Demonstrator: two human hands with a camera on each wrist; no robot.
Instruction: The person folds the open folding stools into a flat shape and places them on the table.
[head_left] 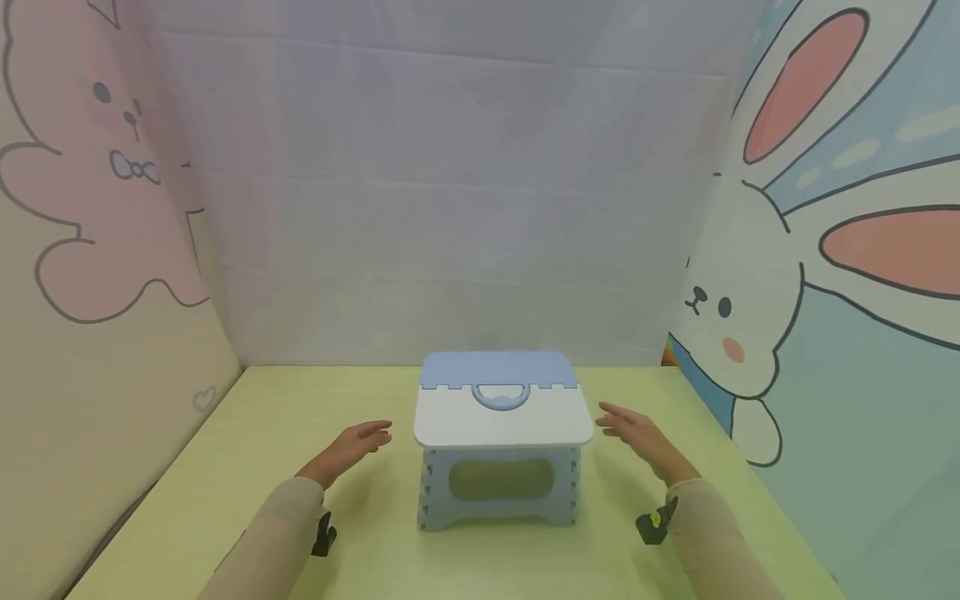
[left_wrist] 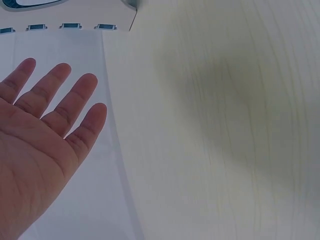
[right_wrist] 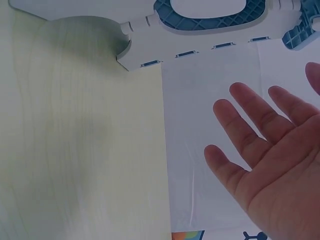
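Note:
A folding step stool (head_left: 502, 429) stands unfolded in the middle of the table, its top white in front and blue behind, with a blue carry handle (head_left: 501, 400). To its left, my left hand (head_left: 351, 450) hovers with fingers extended and nothing in them. On the other side, my right hand (head_left: 647, 440) is held out the same way, fingertips close to the stool's right edge. In the left wrist view the left palm (left_wrist: 35, 150) shows bare, with a side of the stool beyond the fingertips. The right wrist view shows the right palm (right_wrist: 285, 170) bare too, fingers spread.
The pale yellow wood-grain table (head_left: 315, 396) runs back to a white cloth wall (head_left: 457, 208). A pink cartoon animal covers the left panel (head_left: 112, 192); a white rabbit is printed on the right panel (head_left: 862, 400). Dark wrist mounts (head_left: 652, 527) sit at both sleeves.

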